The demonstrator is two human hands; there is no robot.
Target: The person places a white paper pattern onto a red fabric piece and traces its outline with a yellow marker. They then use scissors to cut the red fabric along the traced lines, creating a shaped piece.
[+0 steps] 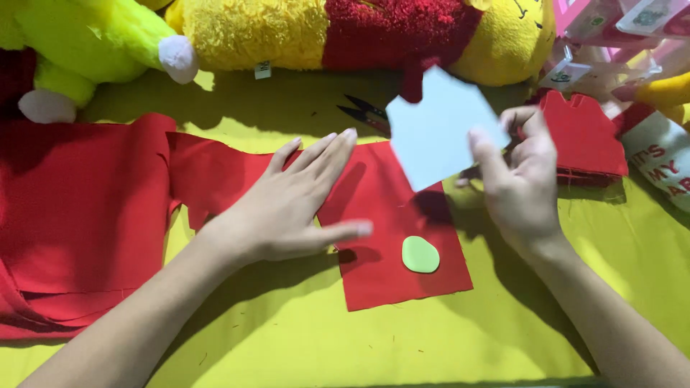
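A: While the big red fabric pile (pixel 79 215) sits far left, left hand (pixel 291 205) lies flat on the red cloth piece (pixel 392 237), fingers spread.
B: Centre?
A: Pale green oval (pixel 420 254) on that cloth, near its lower right.
B: Right side?
A: Right hand (pixel 521 179) pinches a pale blue card template (pixel 438 133) above the cloth. Red cut stack (pixel 586 140) beyond it.

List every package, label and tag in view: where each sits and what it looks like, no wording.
Sewn-in label: small white tag hanging from the yellow plush toy, top centre.
Clear packets: top right corner, transparent wrappers over pink and white card inserts.
Printed fabric piece: right edge, white panel with red lettering and red trim.
No screens or signs show.
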